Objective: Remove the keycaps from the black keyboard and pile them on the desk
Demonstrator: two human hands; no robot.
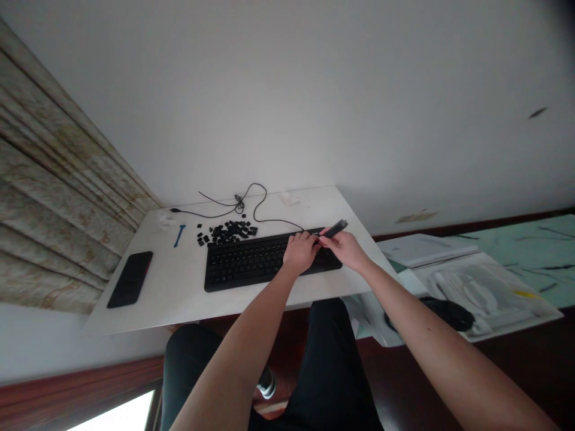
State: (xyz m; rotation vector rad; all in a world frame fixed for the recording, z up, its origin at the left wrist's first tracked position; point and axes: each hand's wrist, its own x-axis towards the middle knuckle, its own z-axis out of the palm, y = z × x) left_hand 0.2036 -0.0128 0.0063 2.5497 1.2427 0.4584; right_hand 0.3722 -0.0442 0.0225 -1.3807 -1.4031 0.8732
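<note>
A black keyboard point(269, 258) lies near the front edge of the white table point(179, 299). The left hand point(300, 251) rests curled on its right end; the right hand point(345, 246) is closed round a dark tool point(335, 228) there. One heap of loose keycaps point(227, 232) lies behind the keyboard, a blue pick point(179, 235) and one phone point(130, 279) toward the left edge.

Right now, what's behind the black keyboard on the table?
Behind the keyboard lies a pile of loose black keycaps, a thin black cable and a blue tool. The left hand and right hand cover its right end.
</note>
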